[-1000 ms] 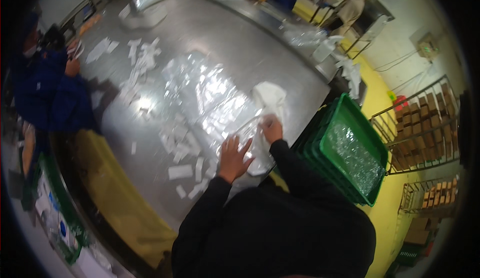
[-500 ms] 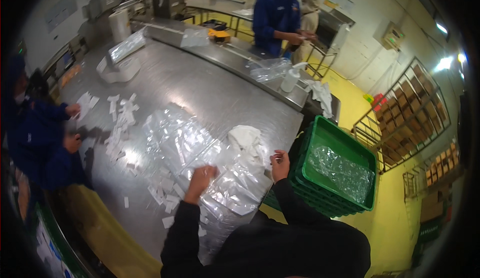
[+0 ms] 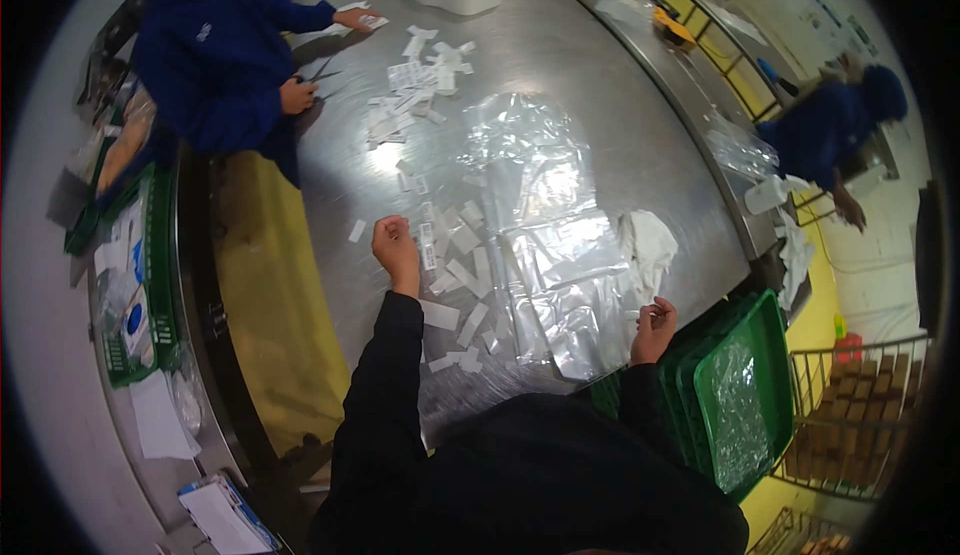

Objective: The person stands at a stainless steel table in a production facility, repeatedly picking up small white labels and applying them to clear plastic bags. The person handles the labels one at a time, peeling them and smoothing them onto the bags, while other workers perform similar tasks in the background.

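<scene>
My left hand (image 3: 397, 253) hovers over the steel table (image 3: 660, 145), left of a column of loose white labels (image 3: 428, 247). Its fingers are loosely bent and slightly apart, with nothing visible in them. Along the right edge of the flat clear plastic bags (image 3: 560, 240), my right hand (image 3: 653, 332) has its fingers drawn together. Whatever they may hold is too small to make out. Just beyond that hand lies a crumpled white cloth (image 3: 650, 247). More white label pieces (image 3: 462, 273) are scattered between my left hand and the bags.
Green stacked crates (image 3: 735, 405) with clear film inside stand at my right. A co-worker in blue (image 3: 220, 65) handles labels and a dark pointed tool at the table's left edge. Another blue-clad person (image 3: 830, 130) is beyond the far ledge. A pump bottle (image 3: 768, 195) stands there.
The view has turned left. My left hand has moved left from over the plastic bags to beside the labels. My right hand stays near the cloth and crates.
</scene>
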Motion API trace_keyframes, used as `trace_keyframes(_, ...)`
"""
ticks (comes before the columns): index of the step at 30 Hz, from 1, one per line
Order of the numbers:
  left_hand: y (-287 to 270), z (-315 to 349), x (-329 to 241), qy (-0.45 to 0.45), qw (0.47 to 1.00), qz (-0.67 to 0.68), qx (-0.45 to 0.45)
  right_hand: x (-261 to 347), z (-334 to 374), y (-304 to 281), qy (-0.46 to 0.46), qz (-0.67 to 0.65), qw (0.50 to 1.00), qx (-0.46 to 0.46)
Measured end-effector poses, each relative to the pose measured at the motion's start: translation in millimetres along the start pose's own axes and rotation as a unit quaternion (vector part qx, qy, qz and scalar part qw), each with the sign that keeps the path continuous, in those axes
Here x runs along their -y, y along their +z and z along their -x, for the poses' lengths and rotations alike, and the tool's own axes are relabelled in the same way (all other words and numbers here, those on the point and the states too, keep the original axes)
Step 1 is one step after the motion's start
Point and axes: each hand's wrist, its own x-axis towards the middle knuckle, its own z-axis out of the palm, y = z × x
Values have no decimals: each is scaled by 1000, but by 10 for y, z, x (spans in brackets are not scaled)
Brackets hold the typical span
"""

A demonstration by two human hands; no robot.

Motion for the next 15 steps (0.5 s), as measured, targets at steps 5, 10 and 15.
trace_keyframes(5,-6,-240,50,122,982,-108,90,182,-12,295,-18,-43,997,61)
trace_keyframes(10,99,-548,-211,244,900,-283,226,285,55,386,-29,-72,993,90)
trace_keyframes(15,226,-691,-322,365,792,-408,271,249,137,305,-15,-71,993,89)
